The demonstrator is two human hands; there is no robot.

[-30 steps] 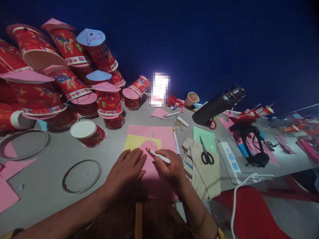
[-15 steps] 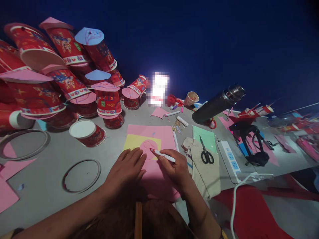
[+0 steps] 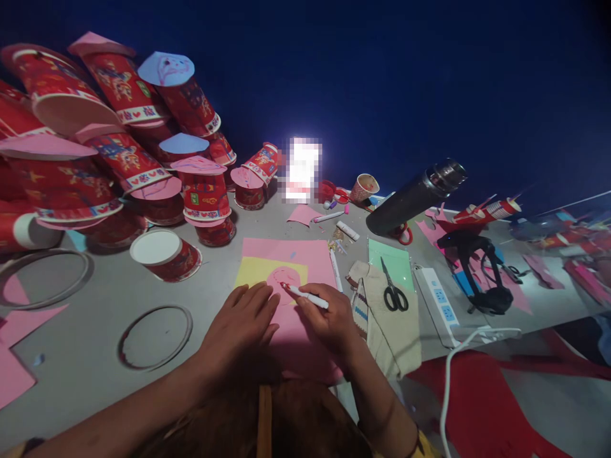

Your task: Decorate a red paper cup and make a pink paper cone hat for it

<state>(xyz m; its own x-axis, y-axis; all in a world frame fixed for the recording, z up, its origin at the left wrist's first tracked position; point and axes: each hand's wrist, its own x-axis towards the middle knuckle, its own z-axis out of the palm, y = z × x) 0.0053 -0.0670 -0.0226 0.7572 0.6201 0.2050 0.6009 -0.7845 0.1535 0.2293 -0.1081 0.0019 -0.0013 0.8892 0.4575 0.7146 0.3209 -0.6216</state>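
Observation:
My right hand (image 3: 328,313) grips a white marker (image 3: 308,296) with a red tip. The tip meets a small pink paper circle (image 3: 286,275), which bears red marks. Beneath the circle lies a yellow sheet (image 3: 248,272), on top of larger pink paper (image 3: 291,245). My left hand (image 3: 245,321) rests flat on the papers, fingers stretched out, fingertips near the circle's lower left edge. The lower part of the circle is partly covered by the hands.
Red paper cups (image 3: 206,194) with paper discs are stacked at left. A grey ring (image 3: 188,331) lies before them. To the right are black scissors (image 3: 395,298) on beige gloves (image 3: 382,331), a dark thermos (image 3: 410,200), a power strip (image 3: 436,305) and a bright blurred screen (image 3: 303,168).
The marker tip has moved slightly left and up on the pink circle, with my right hand following. My left hand stays in place. The view has shifted a little.

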